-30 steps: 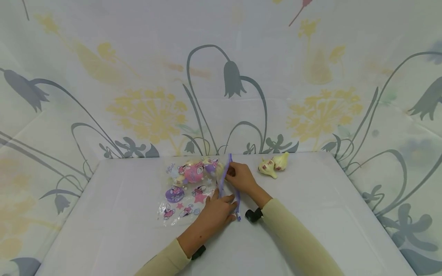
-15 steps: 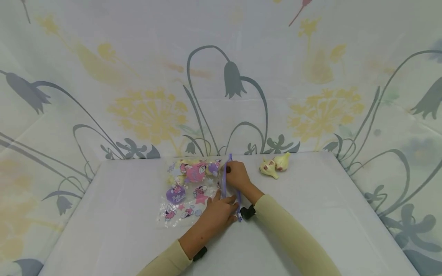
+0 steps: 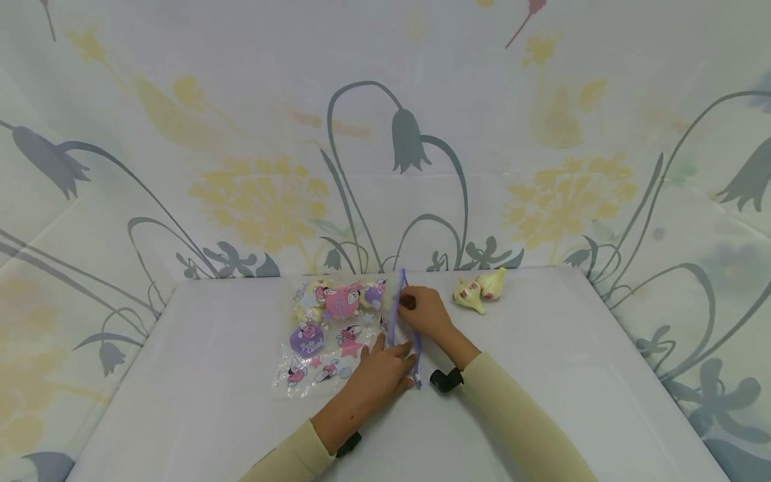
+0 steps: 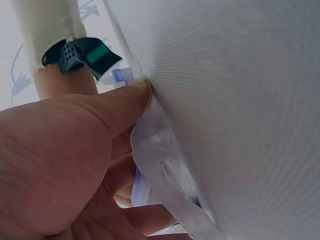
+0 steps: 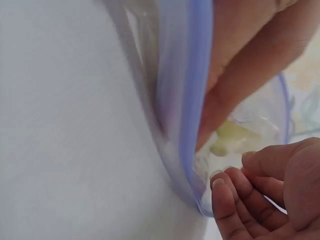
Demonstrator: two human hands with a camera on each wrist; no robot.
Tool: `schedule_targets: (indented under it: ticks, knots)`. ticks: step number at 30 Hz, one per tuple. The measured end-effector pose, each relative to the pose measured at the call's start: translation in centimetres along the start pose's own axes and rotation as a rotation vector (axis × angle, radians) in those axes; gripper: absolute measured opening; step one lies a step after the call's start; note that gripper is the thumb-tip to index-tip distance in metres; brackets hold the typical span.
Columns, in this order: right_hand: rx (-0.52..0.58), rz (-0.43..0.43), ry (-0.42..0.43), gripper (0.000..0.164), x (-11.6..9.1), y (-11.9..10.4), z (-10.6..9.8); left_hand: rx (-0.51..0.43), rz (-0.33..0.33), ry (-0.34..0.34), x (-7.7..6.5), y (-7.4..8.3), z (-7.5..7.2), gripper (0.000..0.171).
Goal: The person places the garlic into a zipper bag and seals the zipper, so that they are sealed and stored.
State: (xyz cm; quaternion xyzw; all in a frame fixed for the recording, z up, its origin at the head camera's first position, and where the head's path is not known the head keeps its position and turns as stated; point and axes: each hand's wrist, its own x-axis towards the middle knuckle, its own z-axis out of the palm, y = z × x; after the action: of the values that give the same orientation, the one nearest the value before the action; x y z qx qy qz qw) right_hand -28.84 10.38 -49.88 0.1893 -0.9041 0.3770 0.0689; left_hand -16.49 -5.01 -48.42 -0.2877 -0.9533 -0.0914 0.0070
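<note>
A clear zip bag (image 3: pixel 328 351) printed with pink and purple cartoon figures lies flat, its purple zip edge (image 3: pixel 394 321) parted at the right end. Through the film show several pale garlic bulbs (image 3: pixel 308 314) near the bag's far side. My left hand (image 3: pixel 376 375) grips the mouth at the near end; in the left wrist view its thumb (image 4: pixel 127 100) lies against the film's edge. Just outside the mouth is my right hand (image 3: pixel 426 313). Its fingers (image 5: pixel 225 205) are loosely bent with nothing between them, beside a garlic bulb (image 5: pixel 232 137) seen at the opening.
Two more garlic bulbs (image 3: pixel 478 289) lie together on the white table (image 3: pixel 572 375), right of the right hand. A wall of flower-printed cloth (image 3: pixel 421 201) rises behind the table's far edge. Black wrist cameras (image 3: pixel 446 380) sit under both wrists.
My right hand reached left into the bag's mouth, then drew back right with its fingers bare. A pale bulb near the zip shifted left inside. The left hand stays put.
</note>
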Motion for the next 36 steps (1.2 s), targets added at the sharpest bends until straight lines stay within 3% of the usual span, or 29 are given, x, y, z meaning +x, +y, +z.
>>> schedule_targets:
  ticks: [5, 9, 17, 29, 36]
  knots:
    - [0.076, 0.048, 0.024, 0.014, -1.1, 0.2, -0.8, -0.015, -0.009, -0.004, 0.0, 0.0, 0.2, 0.045]
    - [0.099, 0.037, 0.057, 0.018, -1.9, 0.6, -1.5, -0.021, -0.011, -0.015, 0.1, 0.0, 0.3, 0.046]
    - [0.123, 0.006, 0.215, 0.017, -3.0, 0.8, -3.1, -0.039, -0.012, -0.023, 0.0, -0.1, 0.4, 0.044]
    - [0.045, -0.024, 0.459, 0.013, -3.5, 2.3, -5.8, -0.069, -0.023, -0.042, 0.1, -0.3, 0.5, 0.045]
    - [-0.047, -0.051, 0.54, 0.029, -3.5, 3.9, -7.1, -0.09, -0.021, -0.041, 0.0, -0.2, 0.4, 0.045]
